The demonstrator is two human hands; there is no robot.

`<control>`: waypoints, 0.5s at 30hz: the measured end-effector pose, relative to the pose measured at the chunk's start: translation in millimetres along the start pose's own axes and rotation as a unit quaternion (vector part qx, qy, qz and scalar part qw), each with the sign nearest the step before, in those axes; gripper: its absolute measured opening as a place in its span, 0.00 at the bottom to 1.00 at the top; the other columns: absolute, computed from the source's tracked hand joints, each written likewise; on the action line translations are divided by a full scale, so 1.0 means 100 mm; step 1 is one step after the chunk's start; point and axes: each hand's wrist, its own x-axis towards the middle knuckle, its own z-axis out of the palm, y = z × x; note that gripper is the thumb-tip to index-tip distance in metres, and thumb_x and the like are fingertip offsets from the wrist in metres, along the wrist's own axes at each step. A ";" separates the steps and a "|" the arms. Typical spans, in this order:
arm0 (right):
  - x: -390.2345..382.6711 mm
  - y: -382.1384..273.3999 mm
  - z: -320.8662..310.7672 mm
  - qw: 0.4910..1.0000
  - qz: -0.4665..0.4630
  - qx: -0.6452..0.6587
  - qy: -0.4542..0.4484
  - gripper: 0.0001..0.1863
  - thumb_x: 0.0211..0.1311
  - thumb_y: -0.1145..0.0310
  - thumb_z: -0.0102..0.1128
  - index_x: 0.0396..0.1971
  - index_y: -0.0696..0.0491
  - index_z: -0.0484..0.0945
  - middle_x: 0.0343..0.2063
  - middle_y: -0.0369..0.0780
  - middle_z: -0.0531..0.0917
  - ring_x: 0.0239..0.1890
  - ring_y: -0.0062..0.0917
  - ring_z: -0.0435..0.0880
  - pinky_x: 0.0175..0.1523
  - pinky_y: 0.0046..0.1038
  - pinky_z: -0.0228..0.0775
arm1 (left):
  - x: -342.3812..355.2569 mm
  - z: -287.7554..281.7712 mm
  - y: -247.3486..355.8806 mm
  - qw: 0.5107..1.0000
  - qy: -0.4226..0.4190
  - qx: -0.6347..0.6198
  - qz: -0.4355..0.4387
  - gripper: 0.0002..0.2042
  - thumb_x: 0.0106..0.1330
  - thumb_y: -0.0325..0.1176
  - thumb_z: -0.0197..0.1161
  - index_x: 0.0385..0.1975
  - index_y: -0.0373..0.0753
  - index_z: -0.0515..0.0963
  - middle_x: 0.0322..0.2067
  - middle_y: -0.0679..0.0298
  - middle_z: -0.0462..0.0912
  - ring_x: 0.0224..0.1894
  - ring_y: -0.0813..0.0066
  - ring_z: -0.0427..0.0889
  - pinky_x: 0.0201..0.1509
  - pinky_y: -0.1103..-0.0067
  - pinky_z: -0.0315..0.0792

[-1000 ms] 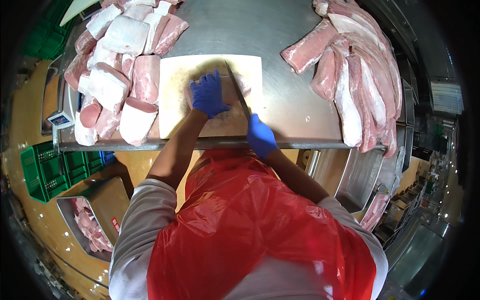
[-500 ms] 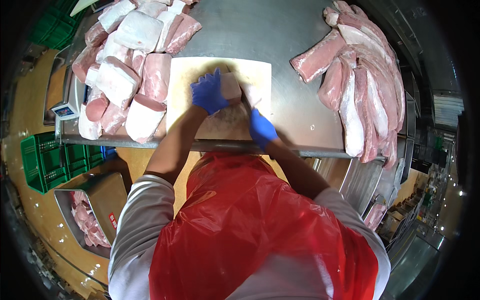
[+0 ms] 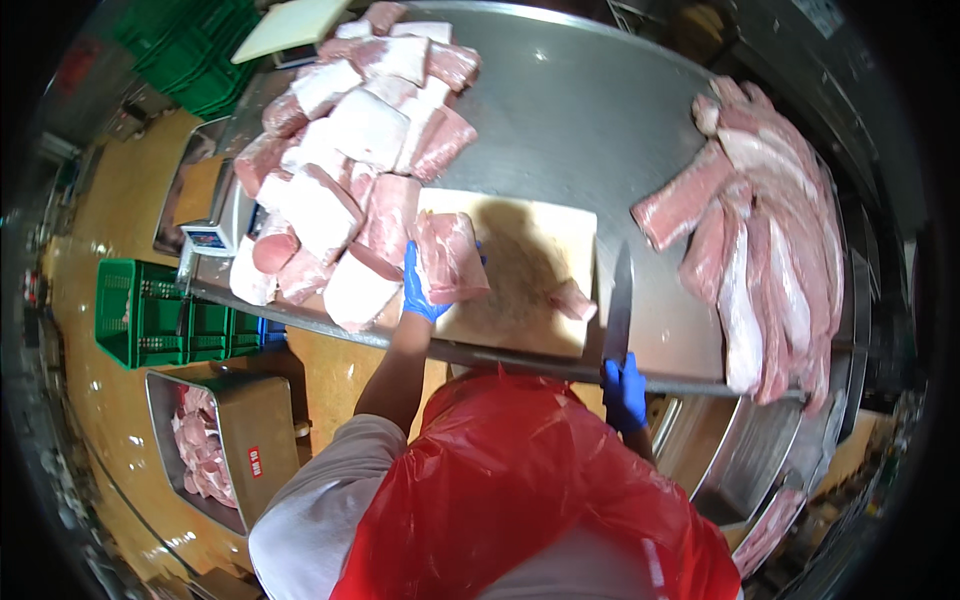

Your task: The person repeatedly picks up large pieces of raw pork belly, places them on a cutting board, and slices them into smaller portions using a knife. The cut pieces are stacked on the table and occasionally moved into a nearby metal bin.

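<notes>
My blue-gloved left hand (image 3: 418, 288) grips a thick block of pork (image 3: 450, 256) at the left side of the white cutting board (image 3: 520, 335). Its thumb lies along the near left side of the meat, and blue fingertips show at the far side. My right hand (image 3: 625, 392), also in a blue glove, is closed round the handle of a long knife (image 3: 620, 305) at the table's front edge. The blade points away from me, just right of the board. A small pork scrap (image 3: 573, 300) lies at the board's right edge.
Cut pork blocks (image 3: 370, 130) are heaped left of the board on the steel table (image 3: 570, 100). Long pork loins (image 3: 765, 240) lie at the right. A scale (image 3: 215, 225) stands off the left end. Below are a green crate (image 3: 150, 315) and a metal bin (image 3: 262, 440) of meat pieces.
The left hand has lifted the pork block to the left side of the board. The right hand has drawn the knife off the board to the right. A scrap now shows on the board.
</notes>
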 end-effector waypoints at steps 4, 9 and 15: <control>0.08 -0.10 -0.05 0.984 0.146 0.098 0.013 0.10 0.73 0.64 0.52 0.39 0.56 0.69 0.23 0.46 0.82 0.24 0.41 0.83 0.30 0.41 0.70 | 0.46 -0.29 0.57 0.835 0.012 -0.544 -0.074 0.31 0.74 0.58 0.47 0.71 0.47 0.64 0.61 0.60 0.75 0.59 0.59 0.76 0.65 0.61 0.71; 0.20 -0.07 -0.18 0.993 0.102 0.054 -0.010 0.12 0.74 0.63 0.54 0.38 0.57 0.69 0.22 0.47 0.82 0.24 0.39 0.83 0.29 0.39 0.71 | 1.60 -1.66 1.36 0.827 -0.074 -0.558 0.017 0.28 0.75 0.56 0.51 0.66 0.44 0.70 0.54 0.62 0.80 0.56 0.65 0.79 0.64 0.67 0.72; 0.20 0.25 -0.01 0.994 0.077 0.062 0.057 0.15 0.75 0.60 0.55 0.38 0.58 0.69 0.19 0.44 0.80 0.19 0.33 0.80 0.26 0.36 0.69 | 2.11 -0.80 1.17 0.904 0.332 0.269 0.004 0.33 0.70 0.54 0.59 0.62 0.30 0.68 0.58 0.48 0.77 0.63 0.52 0.72 0.72 0.67 0.62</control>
